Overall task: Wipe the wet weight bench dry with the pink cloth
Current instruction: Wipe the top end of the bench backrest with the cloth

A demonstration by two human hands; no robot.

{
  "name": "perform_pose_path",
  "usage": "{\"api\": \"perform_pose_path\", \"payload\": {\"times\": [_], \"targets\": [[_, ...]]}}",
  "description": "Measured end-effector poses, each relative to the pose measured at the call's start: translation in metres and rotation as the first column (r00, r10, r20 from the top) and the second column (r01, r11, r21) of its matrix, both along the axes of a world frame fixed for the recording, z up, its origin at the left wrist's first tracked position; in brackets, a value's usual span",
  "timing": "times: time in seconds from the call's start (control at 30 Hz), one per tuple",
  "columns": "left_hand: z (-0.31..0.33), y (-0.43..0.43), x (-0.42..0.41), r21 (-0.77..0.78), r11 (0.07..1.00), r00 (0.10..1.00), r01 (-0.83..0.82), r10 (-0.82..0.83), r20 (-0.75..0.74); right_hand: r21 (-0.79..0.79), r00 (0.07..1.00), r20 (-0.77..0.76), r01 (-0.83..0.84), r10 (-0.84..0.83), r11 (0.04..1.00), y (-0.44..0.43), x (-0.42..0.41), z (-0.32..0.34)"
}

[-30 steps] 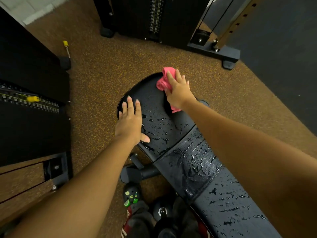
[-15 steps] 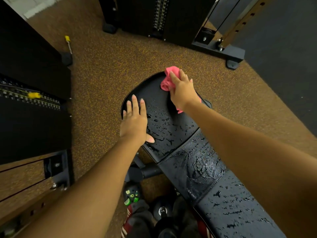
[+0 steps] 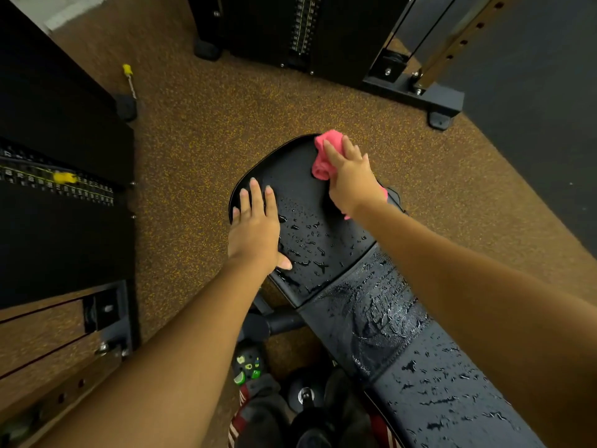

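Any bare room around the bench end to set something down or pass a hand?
Free: the dry bench patch between the left hand and the pink cloth; the brown floor between the bench end and the weight-stack machine. Crowded: under the right hand, and beneath the bench around its frame and a shoe.

No text can be read with certainty. A raised logo with lettering sits on the pad of the black weight bench, but water beads blur it beyond reading. Rows of small number labels run along the far weight stack and the left weight stack, all too tiny to make out.
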State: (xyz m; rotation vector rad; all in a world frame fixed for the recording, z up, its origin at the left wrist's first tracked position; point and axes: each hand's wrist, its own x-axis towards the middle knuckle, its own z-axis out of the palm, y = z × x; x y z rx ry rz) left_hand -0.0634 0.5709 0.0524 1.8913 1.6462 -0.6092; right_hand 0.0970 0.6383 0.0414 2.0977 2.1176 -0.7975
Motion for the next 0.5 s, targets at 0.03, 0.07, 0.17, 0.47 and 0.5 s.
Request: {"api": "perform_pose_path", "payload": {"times": [0.03, 0.07, 0.17, 0.47, 0.5], "targets": [[0.000, 0.000, 0.000, 0.003, 1.000, 1.000, 0.001, -0.001, -0.002, -0.018, 1.000, 0.008, 0.009, -0.009, 1.000, 0.005, -0.007, 0.003], [-0.001, 0.000, 0.001, 0.005, 1.000, 1.000, 0.001, -0.001, -0.002, -0.027, 1.000, 0.008, 0.006, -0.005, 1.000, 0.007, -0.015, 0.005], [-0.002, -0.001, 0.001, 0.012, 1.000, 1.000, -0.009, 0.009, 0.012, 0.003, 0.994, -0.040, -0.098, 0.098, 0.995, -0.004, -0.036, 0.007], [-0.003, -0.015, -0.013, 0.117, 0.989, 0.993, -0.087, 0.075, 0.096, 0.009, 0.991, 0.001, -0.136, 0.136, 0.991, -0.020, -0.021, 0.002], [-0.003, -0.019, -0.014, 0.142, 0.982, 0.988, -0.128, 0.113, 0.109, -0.015, 0.992, 0.020, -0.123, 0.124, 0.992, -0.014, -0.025, 0.004]]}}
